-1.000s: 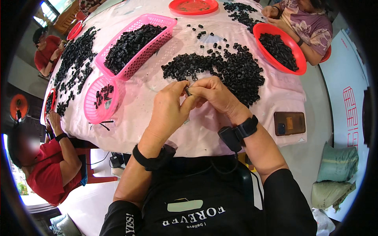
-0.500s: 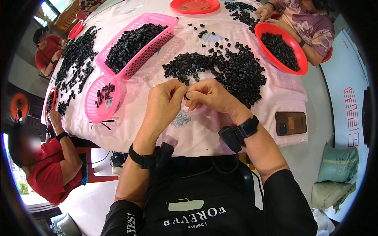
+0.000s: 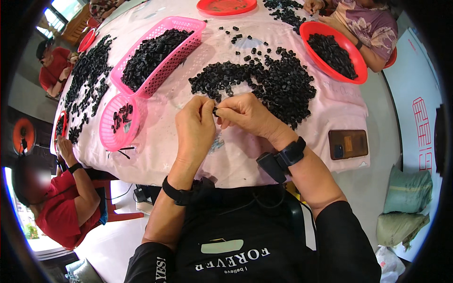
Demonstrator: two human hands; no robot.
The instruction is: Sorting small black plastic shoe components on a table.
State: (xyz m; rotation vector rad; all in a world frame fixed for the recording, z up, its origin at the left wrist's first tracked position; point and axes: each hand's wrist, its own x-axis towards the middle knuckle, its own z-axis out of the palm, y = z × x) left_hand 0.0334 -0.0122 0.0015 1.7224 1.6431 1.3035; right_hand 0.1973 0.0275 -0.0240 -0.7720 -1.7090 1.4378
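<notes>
Both hands meet over the near side of the table, fingertips almost touching. A small black piece (image 3: 215, 112) shows between them, mostly hidden by the fingers. My left hand (image 3: 195, 125) is closed in a pinch at that piece. From the other side, my right hand (image 3: 246, 115) pinches the same piece between thumb and forefinger. Just beyond my fingers spreads a heap of small black cylindrical parts (image 3: 288, 89). To the left, a round pink basket (image 3: 107, 134) holds a few slim black pieces (image 3: 123, 117).
A long pink basket (image 3: 175, 70) full of black pieces stands behind the round one. Red plates (image 3: 362, 68) lie at the right and far edge (image 3: 200, 8). A phone (image 3: 348, 144) rests at the right. Co-workers (image 3: 66, 207) sit around the pink tablecloth (image 3: 160, 141).
The black piece shows more clearly between my fingertips. My left wrist has turned slightly, and the whole view has shifted a little. Both pinches stay closed.
</notes>
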